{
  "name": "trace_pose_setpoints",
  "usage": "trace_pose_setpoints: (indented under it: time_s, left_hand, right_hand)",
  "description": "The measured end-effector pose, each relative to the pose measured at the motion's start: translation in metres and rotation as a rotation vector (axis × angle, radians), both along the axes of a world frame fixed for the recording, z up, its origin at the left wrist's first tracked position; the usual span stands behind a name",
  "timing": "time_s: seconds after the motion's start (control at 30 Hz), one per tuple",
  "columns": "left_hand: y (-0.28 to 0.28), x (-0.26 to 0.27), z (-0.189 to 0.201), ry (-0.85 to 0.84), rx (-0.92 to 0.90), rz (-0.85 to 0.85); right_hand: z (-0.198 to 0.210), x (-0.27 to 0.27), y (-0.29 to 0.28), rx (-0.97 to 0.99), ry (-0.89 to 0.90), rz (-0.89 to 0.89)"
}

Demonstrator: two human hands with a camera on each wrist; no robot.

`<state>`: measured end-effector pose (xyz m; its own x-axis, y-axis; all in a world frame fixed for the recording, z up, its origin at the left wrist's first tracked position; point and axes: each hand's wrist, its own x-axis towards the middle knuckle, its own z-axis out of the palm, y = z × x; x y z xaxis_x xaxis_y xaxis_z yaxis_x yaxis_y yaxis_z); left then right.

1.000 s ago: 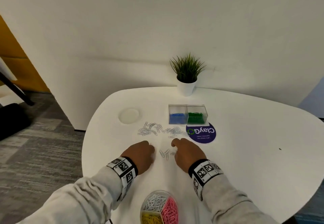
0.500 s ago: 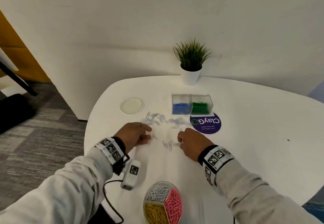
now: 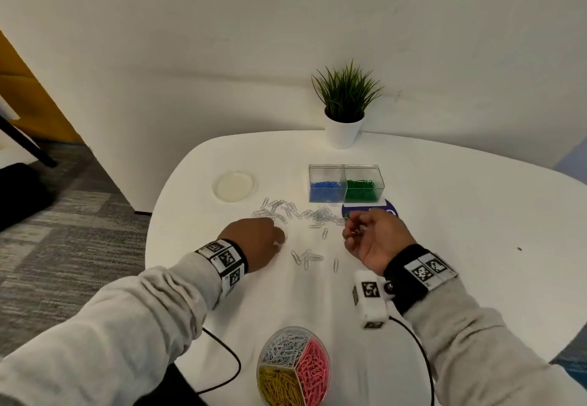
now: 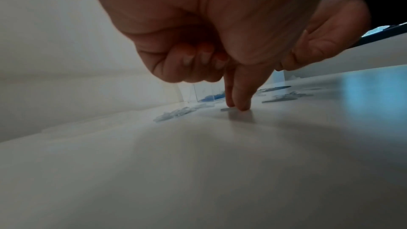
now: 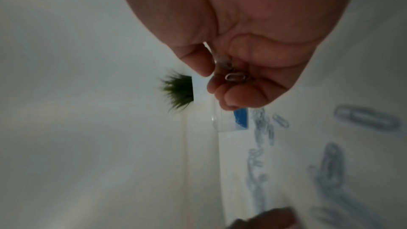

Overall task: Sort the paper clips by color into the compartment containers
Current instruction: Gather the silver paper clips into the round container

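Several white paper clips (image 3: 295, 213) lie scattered mid-table, with a few more (image 3: 305, 258) between my hands. My left hand (image 3: 282, 240) is palm down; in the left wrist view two fingertips (image 4: 243, 106) press the table together at one white clip (image 4: 225, 109), and the other fingers are curled. My right hand (image 3: 354, 230) is lifted and turned palm up, its curled fingers holding white clips (image 5: 234, 76). The round compartment container (image 3: 293, 331) near me holds white, pink and yellow clips. A clear box (image 3: 344, 168) at the back holds blue and green clips.
A round white lid (image 3: 234, 185) lies at the back left. A potted plant (image 3: 344, 110) stands by the wall behind the box. A purple sticker (image 3: 386, 208) shows beside my right hand. Wrist camera cables trail past the round container near the table's front edge.
My right hand has risen off the table and turned palm up with clips in it. My left hand has turned palm down and set its fingertips on a clip.
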<state>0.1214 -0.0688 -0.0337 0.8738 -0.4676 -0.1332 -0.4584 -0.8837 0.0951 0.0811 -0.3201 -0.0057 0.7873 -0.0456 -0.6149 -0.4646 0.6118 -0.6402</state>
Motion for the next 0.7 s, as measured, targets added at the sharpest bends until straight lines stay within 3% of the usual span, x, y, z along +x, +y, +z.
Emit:
trace_pose_setpoints:
  time_s: [0.07, 0.17, 0.23, 0.3, 0.37, 0.43, 0.47, 0.6, 0.67, 0.7]
  left_hand:
    - [0.0, 0.001, -0.002, -0.007, 0.006, -0.043]
    - [-0.002, -0.002, -0.001, -0.006, 0.049, -0.063]
    - [-0.003, -0.002, 0.0, 0.072, -0.008, -0.04]
    - [0.0, -0.001, 0.003, 0.192, -0.205, 0.096]
    - [0.003, 0.001, 0.008, 0.426, -0.616, 0.35]
    - [0.001, -0.004, 0.015, 0.676, -1.045, 0.564]
    - [0.0, -0.005, 0.018, 0.76, -1.175, 0.642]
    - [-0.005, -0.004, 0.026, 0.875, -1.24, 0.726]
    - [-0.011, -0.003, 0.028, 0.837, -1.133, 0.656]
    - [-0.013, -0.002, 0.026, 0.717, -0.955, 0.538]
  right_hand:
    - [0.001, 0.001, 0.006, -0.417, -0.039, 0.173]
    - [-0.006, -0.006, 0.015, -1.473, -0.148, 0.823]
    - [-0.012, -0.014, 0.019, -1.734, -0.138, 0.984]
    - [-0.018, -0.022, 0.025, -1.751, -0.152, 1.016]
    - [-0.022, -0.024, 0.03, -1.727, -0.176, 1.042]
    - [-0.018, -0.02, 0.031, -1.588, -0.122, 0.982]
    - [-0.016, -0.017, 0.029, -1.45, -0.089, 0.914]
    - [-0.004, -0.015, 0.023, -0.44, 0.019, 0.377]
    - [0.0, -0.012, 0.02, -0.332, 0.016, 0.344]
    - [-0.001, -0.009, 0.022, -0.43, -0.003, 0.398]
